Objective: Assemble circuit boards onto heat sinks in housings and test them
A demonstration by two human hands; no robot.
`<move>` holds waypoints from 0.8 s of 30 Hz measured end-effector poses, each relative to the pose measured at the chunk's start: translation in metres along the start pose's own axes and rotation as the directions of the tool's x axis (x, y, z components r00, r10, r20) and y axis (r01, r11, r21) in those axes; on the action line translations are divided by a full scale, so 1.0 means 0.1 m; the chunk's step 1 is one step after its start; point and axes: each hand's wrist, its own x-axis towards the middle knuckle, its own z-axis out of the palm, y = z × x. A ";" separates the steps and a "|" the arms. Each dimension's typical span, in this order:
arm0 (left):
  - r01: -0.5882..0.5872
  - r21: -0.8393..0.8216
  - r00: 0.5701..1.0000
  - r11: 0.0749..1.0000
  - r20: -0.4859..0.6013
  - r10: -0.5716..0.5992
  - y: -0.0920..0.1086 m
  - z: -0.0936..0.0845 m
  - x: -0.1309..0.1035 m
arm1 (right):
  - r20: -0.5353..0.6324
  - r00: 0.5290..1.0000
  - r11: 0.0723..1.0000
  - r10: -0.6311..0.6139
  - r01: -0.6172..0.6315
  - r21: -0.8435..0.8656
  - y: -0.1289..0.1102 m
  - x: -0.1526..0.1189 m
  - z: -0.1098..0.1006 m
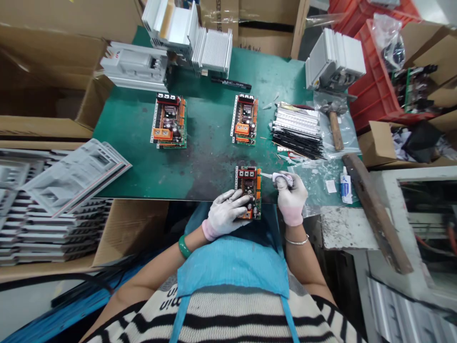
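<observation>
A circuit board with orange connectors [249, 183] lies at the front edge of the green table. My left hand [228, 212], in a white glove, rests on its lower left part with the fingers spread. To the right of the board, my gloved right hand [291, 193] is closed around a small white tube [282, 179]. The tube's thin nozzle points left and reaches the board's upper right edge. Two more groups of boards stand farther back, one at the left [169, 121] and one at the centre [244, 119].
Metal heatsinks [212, 50] and a black marker [231, 84] lie at the back of the green table [210, 166]. On the right are bundled strips [298, 128], a hammer [335, 128], a glue tube [345, 186] and a wooden bar [378, 214]. Grey panels [76, 178] overhang the left edge.
</observation>
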 end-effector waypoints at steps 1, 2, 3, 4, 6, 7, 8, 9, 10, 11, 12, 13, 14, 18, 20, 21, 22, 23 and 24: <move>0.001 0.003 1.000 1.000 0.001 -0.001 0.00 0.00 0.00 | 0.007 1.000 1.000 -0.011 0.011 0.003 0.00 0.00 0.00; 0.000 0.005 1.000 1.000 -0.001 0.000 0.00 0.00 0.00 | 0.012 0.999 1.000 -0.030 0.030 0.002 0.00 0.00 -0.01; -0.003 0.007 1.000 1.000 -0.004 0.003 0.00 0.00 0.00 | 0.015 0.998 0.998 -0.055 0.055 -0.001 -0.01 -0.01 -0.01; -0.005 0.009 1.000 1.000 -0.006 0.005 0.00 0.00 0.00 | 0.018 0.996 0.997 -0.082 0.082 -0.009 -0.01 -0.01 -0.01; -0.001 0.009 1.000 1.000 -0.002 0.001 0.01 0.01 0.00 | 0.020 0.993 0.992 -0.119 0.119 -0.029 -0.02 -0.01 -0.01; 0.006 0.008 1.000 1.000 0.004 -0.006 0.01 0.01 0.00 | 0.016 0.993 0.992 -0.120 0.120 -0.037 -0.02 -0.01 -0.02; 0.014 0.007 1.000 1.000 0.014 -0.014 0.01 0.01 0.00 | 0.007 0.994 0.993 -0.109 0.109 -0.041 -0.02 -0.02 -0.02; 0.021 0.006 0.999 1.000 0.025 -0.022 0.01 0.01 0.00 | -0.002 0.996 0.995 -0.089 0.089 -0.041 -0.02 -0.02 -0.02; 0.026 0.007 0.999 1.000 0.034 -0.027 0.01 0.01 -0.01 | -0.012 0.998 0.997 -0.067 0.066 -0.037 -0.01 -0.03 -0.03; 0.029 0.009 0.999 1.000 0.041 -0.029 0.01 0.01 -0.01 | -0.016 0.999 0.998 -0.047 0.047 -0.030 -0.01 -0.04 -0.03; 0.027 0.010 0.999 1.000 0.046 -0.028 0.01 0.01 -0.01 | -0.012 0.999 0.999 -0.034 0.034 -0.024 0.00 -0.04 -0.04; 0.025 0.010 0.999 1.000 0.048 -0.026 0.01 0.01 -0.01 | -0.002 1.000 0.999 -0.028 0.028 -0.022 0.00 -0.05 -0.04; 0.022 0.007 0.999 1.000 0.043 -0.022 0.01 0.02 -0.01 | 0.010 1.000 0.999 -0.028 0.029 -0.024 0.00 -0.05 -0.05; 0.012 -0.014 1.000 1.000 -0.008 -0.012 0.01 0.02 0.00 | 0.025 0.998 0.997 -0.054 0.055 -0.056 -0.01 -0.06 -0.07; 0.015 -0.018 1.000 1.000 -0.014 -0.015 0.01 0.02 0.00 | 0.021 0.997 0.994 -0.076 0.078 -0.077 -0.02 -0.08 -0.08; 0.018 -0.016 1.000 1.000 -0.008 -0.018 0.01 0.02 0.00 | 0.023 0.996 0.992 -0.090 0.091 -0.089 -0.02 -0.09 -0.08; 0.019 -0.014 1.000 1.000 0.000 -0.019 0.01 0.02 0.00 | 0.026 0.994 0.990 -0.102 0.105 -0.099 -0.01 -0.10 -0.09; 0.021 -0.011 1.000 1.000 0.007 -0.021 0.01 0.02 0.00 | 0.032 0.993 0.987 -0.114 0.117 -0.108 -0.01 -0.11 -0.10; 0.021 -0.010 1.000 1.000 0.013 -0.021 0.00 0.02 -0.01 | 0.038 0.992 0.985 -0.124 0.128 -0.113 0.00 -0.12 -0.11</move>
